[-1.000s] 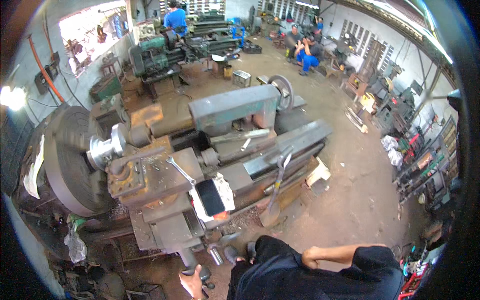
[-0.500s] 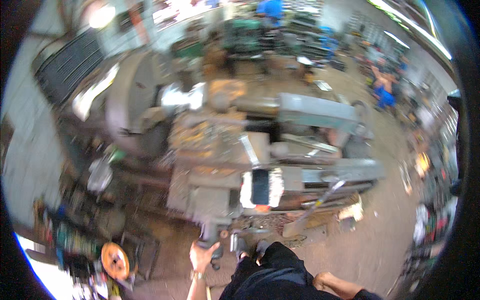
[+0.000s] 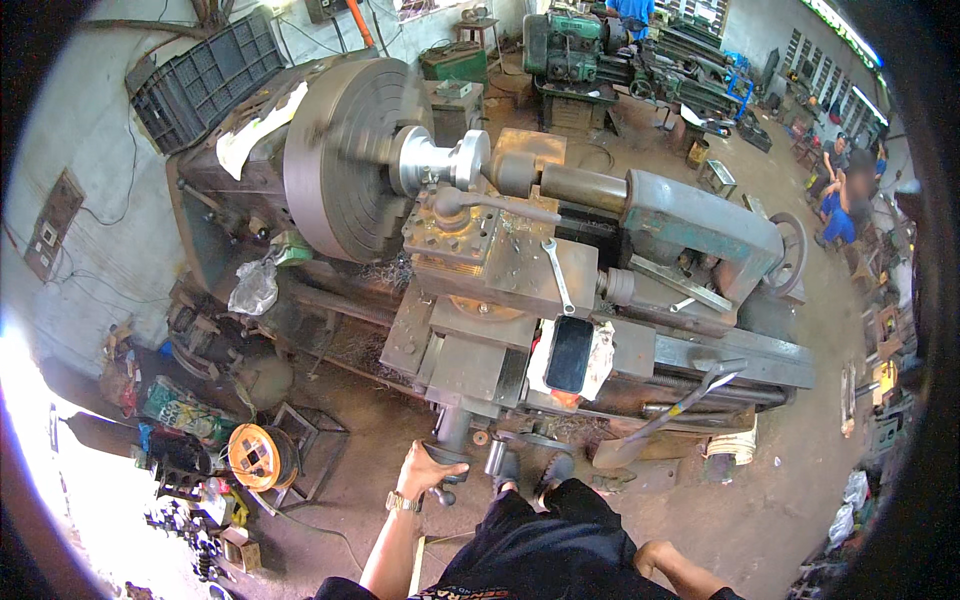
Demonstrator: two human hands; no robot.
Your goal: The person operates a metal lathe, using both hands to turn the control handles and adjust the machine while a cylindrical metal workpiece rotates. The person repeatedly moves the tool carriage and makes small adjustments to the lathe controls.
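Down at the front of the lathe (image 3: 520, 290), my left hand (image 3: 428, 468) had its grip closed around the carriage handwheel (image 3: 447, 462), just below the apron. My right hand was out of sight; only the forearm (image 3: 672, 567) showed at the lower edge, so I could not tell its grip. Above, the big faceplate (image 3: 335, 160) was blurred, with a shiny workpiece (image 3: 440, 160) held against the tailstock (image 3: 690, 220). A wrench (image 3: 557, 276) and a dark phone (image 3: 570, 354) lay on the carriage.
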